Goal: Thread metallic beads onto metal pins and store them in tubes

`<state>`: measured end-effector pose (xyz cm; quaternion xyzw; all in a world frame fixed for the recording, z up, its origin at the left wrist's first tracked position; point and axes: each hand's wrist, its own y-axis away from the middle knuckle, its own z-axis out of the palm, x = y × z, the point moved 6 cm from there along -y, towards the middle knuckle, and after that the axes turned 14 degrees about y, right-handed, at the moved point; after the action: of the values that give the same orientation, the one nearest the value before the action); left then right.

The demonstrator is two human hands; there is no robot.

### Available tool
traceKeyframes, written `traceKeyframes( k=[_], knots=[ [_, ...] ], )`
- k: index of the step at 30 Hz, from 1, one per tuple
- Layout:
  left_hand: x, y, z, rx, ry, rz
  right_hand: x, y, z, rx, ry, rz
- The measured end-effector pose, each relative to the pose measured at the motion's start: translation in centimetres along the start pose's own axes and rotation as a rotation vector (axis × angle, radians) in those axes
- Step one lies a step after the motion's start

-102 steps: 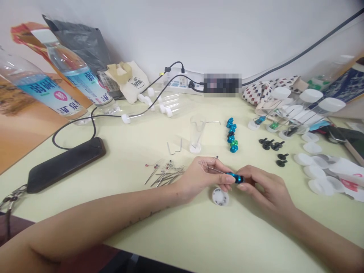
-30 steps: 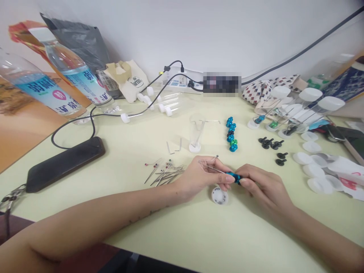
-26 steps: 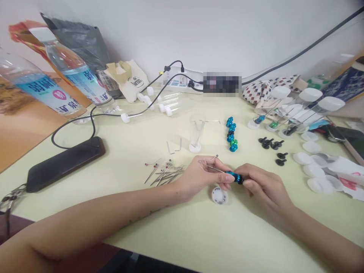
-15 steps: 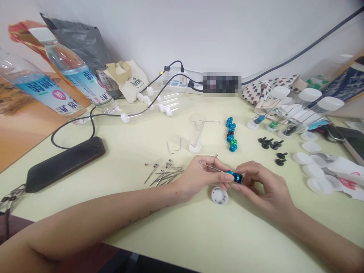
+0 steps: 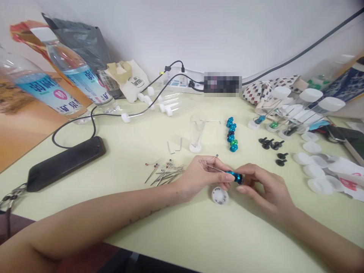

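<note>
My left hand (image 5: 206, 172) is closed on a small shiny blue metal cylinder (image 5: 233, 175) with a black end. A thin bent wire (image 5: 214, 167) runs back from the cylinder over the fingers, with a small dark bead at its tip. My right hand (image 5: 265, 185) is at the black end, thumb and forefinger apart on either side of it; the other fingers are curled. Below the left fingertips sits a white cap (image 5: 219, 196) with several small metal balls inside. Left of the hand lie several metal pins and wires (image 5: 163, 172) with coloured beads.
A clear tube (image 5: 197, 132) stands ahead, beside hex keys (image 5: 174, 146). Blue, green and black metal parts (image 5: 231, 134) form a row. Black screws (image 5: 270, 143), white caps (image 5: 315, 170) and filled tubes (image 5: 308, 104) are right. A power bank (image 5: 66, 163) and bottles (image 5: 76, 72) are left.
My right thumb and forefinger have loosened and drawn slightly back from the black end of the cylinder. My left hand keeps its hold in nearly the same place.
</note>
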<state>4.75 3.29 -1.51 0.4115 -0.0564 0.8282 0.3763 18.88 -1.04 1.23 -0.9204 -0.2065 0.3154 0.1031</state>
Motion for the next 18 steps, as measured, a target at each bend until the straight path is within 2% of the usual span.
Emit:
traceKeyframes(
  k=[7, 18],
  knots=[
    [0.11, 0.01, -0.01, -0.002, -0.004, 0.015, -0.05, 0.05, 0.02, 0.065, 0.017, 0.026],
    [0.14, -0.02, 0.34, -0.053, 0.006, -0.008, -0.65, -0.13, -0.65, 0.122, 0.105, -0.061]
  ],
)
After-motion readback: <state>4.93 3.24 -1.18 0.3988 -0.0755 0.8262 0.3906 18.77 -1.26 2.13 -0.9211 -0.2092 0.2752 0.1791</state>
